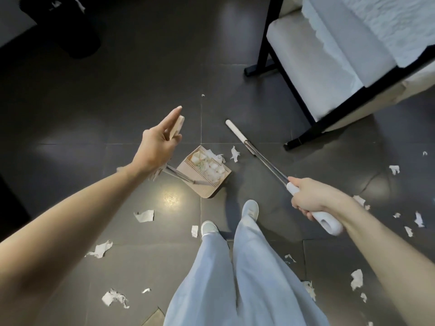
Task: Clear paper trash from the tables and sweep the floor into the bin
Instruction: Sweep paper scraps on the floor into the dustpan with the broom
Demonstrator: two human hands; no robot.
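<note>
Both hands grasping | left hand (pixel 156 147) raised, fingers straight, pinching dustpan handle (pixel 178 125) | right hand (pixel 310 196) wrapped round broom handle (pixel 329 223)

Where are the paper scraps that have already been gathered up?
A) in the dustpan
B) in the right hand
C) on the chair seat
A: a heap of white paper scraps lies in the dustpan, whose handle the left hand holds, while the right hand grips only the broom.
</note>
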